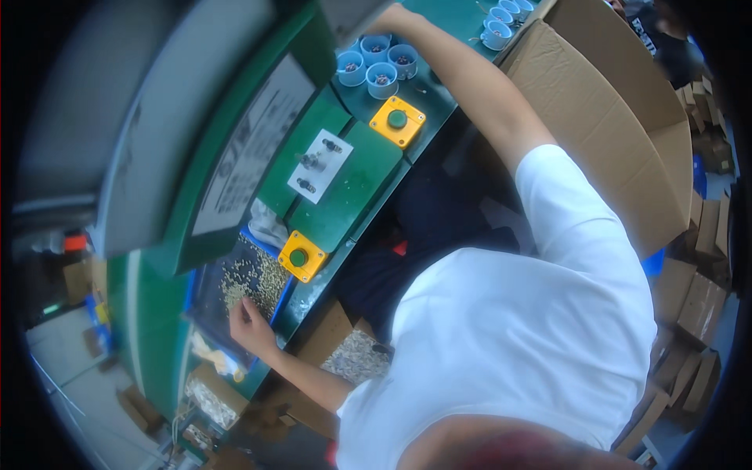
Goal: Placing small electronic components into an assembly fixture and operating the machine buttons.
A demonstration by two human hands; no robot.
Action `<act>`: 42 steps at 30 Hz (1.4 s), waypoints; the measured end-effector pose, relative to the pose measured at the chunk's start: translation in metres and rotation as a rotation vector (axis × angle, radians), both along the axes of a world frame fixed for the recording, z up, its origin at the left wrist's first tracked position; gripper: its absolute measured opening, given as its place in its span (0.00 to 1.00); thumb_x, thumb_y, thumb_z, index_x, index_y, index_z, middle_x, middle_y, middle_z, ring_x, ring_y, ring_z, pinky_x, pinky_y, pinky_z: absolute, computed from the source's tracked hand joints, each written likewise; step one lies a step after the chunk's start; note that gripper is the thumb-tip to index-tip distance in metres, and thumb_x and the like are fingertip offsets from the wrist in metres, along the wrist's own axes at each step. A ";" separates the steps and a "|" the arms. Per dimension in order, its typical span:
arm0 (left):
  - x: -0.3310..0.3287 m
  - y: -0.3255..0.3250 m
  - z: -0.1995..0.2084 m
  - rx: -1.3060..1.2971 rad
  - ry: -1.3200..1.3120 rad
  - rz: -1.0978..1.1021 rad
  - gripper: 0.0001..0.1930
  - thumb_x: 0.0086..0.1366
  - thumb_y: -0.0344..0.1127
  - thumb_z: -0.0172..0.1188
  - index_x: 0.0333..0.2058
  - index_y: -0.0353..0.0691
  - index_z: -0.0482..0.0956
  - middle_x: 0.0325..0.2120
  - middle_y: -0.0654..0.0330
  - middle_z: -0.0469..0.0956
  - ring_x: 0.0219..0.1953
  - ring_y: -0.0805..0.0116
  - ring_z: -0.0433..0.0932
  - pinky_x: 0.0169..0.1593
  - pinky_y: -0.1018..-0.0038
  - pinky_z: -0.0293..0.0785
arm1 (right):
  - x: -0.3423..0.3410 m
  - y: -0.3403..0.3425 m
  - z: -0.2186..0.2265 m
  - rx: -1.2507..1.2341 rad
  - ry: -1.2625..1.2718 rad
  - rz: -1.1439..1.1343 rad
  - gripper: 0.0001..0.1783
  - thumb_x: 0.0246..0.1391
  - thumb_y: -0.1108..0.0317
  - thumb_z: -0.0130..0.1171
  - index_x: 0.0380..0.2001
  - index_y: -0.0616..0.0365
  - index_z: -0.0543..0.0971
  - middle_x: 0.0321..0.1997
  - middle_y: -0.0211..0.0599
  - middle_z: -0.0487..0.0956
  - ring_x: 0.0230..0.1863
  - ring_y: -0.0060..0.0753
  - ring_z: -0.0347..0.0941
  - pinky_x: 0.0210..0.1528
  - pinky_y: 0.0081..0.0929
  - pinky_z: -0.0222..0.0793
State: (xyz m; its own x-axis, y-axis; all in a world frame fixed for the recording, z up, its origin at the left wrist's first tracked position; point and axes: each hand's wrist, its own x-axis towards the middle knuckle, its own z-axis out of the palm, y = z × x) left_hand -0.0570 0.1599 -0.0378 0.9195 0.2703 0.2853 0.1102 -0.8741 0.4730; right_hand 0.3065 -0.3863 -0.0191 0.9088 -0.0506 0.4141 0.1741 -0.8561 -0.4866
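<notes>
My left hand [254, 329] is over a blue-rimmed tray [283, 301] strewn with many small pale metal-looking parts [265, 280]. Its thumb and fingers are curled together at the edge of the pile; whatever is in them is too small to make out. My right arm stretches to the far end of the green bench, where my right hand [385, 19] is beside a cluster of light-blue cups [381, 79] holding small dark parts. The grey machine head hides its fingers. Between my hands, a pale metal fixture plate [319, 166] with dark fittings sits on the green machine bed.
Two yellow boxes with green push buttons, one far [397, 122] and one near [302, 256], flank the plate. The green machine body [184, 227] rises at left. More blue cups [496, 34] stand far right, by a large open cardboard box [595, 133]. A clear plastic bag [268, 225] lies beside the tray.
</notes>
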 end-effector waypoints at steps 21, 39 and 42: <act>0.006 -0.010 0.005 0.034 0.092 0.060 0.15 0.71 0.37 0.62 0.39 0.26 0.84 0.32 0.46 0.84 0.34 0.56 0.82 0.42 0.65 0.77 | 0.172 -0.046 -0.025 -0.108 0.368 -0.067 0.38 0.55 0.43 0.65 0.69 0.31 0.69 0.69 0.44 0.72 0.69 0.59 0.66 0.67 0.55 0.67; 0.007 -0.003 0.003 0.010 0.098 0.118 0.14 0.70 0.36 0.63 0.40 0.26 0.83 0.33 0.48 0.84 0.35 0.58 0.81 0.44 0.66 0.77 | 0.242 -0.161 -0.113 0.048 0.108 0.213 0.28 0.72 0.54 0.36 0.65 0.51 0.76 0.68 0.43 0.76 0.67 0.50 0.71 0.72 0.40 0.63; 0.021 -0.005 -0.001 -0.011 0.106 0.085 0.15 0.71 0.37 0.62 0.41 0.25 0.83 0.35 0.45 0.85 0.37 0.55 0.83 0.47 0.65 0.77 | 0.239 -0.192 -0.103 -0.017 0.128 0.123 0.29 0.72 0.51 0.38 0.66 0.49 0.75 0.68 0.44 0.75 0.66 0.52 0.72 0.72 0.41 0.63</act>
State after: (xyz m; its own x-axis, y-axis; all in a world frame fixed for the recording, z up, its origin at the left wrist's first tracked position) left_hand -0.0364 0.1552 -0.0391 0.9179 0.3514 0.1845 0.2337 -0.8543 0.4643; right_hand 0.5451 -0.5780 -0.1221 0.9530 0.0700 0.2949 0.2155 -0.8407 -0.4968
